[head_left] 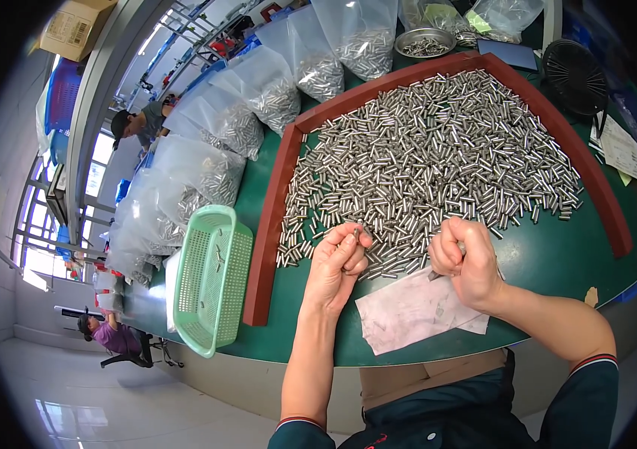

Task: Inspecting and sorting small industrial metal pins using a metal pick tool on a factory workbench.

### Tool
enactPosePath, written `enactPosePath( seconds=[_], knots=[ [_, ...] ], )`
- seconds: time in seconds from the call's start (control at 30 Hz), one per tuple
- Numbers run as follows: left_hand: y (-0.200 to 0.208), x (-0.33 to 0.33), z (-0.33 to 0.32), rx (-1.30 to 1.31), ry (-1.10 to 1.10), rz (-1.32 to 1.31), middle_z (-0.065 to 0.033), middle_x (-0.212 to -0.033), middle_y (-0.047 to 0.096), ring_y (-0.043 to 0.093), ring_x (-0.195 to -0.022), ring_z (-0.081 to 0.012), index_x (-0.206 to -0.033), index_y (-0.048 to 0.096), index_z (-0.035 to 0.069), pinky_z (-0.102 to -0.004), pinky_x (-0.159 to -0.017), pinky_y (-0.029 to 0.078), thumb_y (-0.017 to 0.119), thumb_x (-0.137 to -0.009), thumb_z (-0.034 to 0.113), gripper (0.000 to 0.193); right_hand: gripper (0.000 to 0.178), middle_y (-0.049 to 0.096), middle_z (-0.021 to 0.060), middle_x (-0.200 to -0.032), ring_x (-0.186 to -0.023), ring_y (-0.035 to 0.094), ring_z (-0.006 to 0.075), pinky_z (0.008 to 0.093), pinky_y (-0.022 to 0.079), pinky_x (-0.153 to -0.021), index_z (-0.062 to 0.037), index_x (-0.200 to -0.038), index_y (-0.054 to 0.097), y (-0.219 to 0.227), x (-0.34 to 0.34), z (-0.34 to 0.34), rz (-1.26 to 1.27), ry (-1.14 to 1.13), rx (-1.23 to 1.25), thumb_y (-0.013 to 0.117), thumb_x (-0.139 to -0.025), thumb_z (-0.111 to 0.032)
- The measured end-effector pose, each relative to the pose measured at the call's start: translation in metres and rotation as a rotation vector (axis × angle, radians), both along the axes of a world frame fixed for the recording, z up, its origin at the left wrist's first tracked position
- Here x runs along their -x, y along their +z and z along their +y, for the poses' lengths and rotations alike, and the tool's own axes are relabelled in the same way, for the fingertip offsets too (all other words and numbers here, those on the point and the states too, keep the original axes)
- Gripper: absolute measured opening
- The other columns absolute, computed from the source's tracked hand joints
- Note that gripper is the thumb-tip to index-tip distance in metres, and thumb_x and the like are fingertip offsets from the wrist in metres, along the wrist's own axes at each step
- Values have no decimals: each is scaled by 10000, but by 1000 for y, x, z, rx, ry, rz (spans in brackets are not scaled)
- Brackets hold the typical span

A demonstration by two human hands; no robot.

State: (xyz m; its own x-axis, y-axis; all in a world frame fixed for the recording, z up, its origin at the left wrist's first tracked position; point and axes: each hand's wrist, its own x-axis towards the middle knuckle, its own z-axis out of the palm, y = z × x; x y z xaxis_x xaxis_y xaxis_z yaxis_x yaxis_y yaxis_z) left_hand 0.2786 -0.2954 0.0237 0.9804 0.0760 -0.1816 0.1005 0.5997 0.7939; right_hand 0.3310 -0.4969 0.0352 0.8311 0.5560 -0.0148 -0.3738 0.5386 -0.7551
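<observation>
Pinching a small metal pin (356, 233) right now at the fingertips of the left hand (339, 263), thumb pressed to curled fingers, just over the near edge of a heap of loose pins (423, 157). Over to the right hand (472, 262): curled into a fist above a smudged pale cloth (393, 318), with a grey piece (433, 275) poking out below, too hidden to identify. Up the green counter (558, 251), to that thick spread within a red-brown frame (271, 224); then leftward, to a mint-green basket (238, 258) with a few strays inside, near part-filled clear plastic bags (270, 90).
</observation>
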Motion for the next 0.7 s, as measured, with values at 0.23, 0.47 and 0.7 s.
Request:
enactPosePath(
  seconds=[0.23,0.47,0.7],
  knots=[
    [10,-1,-6,162,84,34,-62,-734,511,313,-480,-59,-856,535,27,-181,-442,270,428,-902,246,248,358,296,1,-441,-412,235,78,233,212,-397,-83,-511,288,-1,-1,0,-4,-4,1,330,-847,-199],
    [3,-8,-22,-1164,271,-123,-40,-689,608,504,-524,-107,-798,631,-4,-224,-512,399,574,-799,73,96,364,302,1,-445,-412,242,79,232,214,-400,-82,-511,291,0,-1,0,-3,-13,17,334,-852,-202],
    [2,-13,-33,-1873,143,-282,-148,-606,563,553,-546,-305,-899,558,47,-385,-504,425,572,-763,71,139,387,255,-4,-420,-397,196,92,248,181,-407,-98,-515,279,-1,1,3,-19,-19,33,318,-871,-246]
  ],
)
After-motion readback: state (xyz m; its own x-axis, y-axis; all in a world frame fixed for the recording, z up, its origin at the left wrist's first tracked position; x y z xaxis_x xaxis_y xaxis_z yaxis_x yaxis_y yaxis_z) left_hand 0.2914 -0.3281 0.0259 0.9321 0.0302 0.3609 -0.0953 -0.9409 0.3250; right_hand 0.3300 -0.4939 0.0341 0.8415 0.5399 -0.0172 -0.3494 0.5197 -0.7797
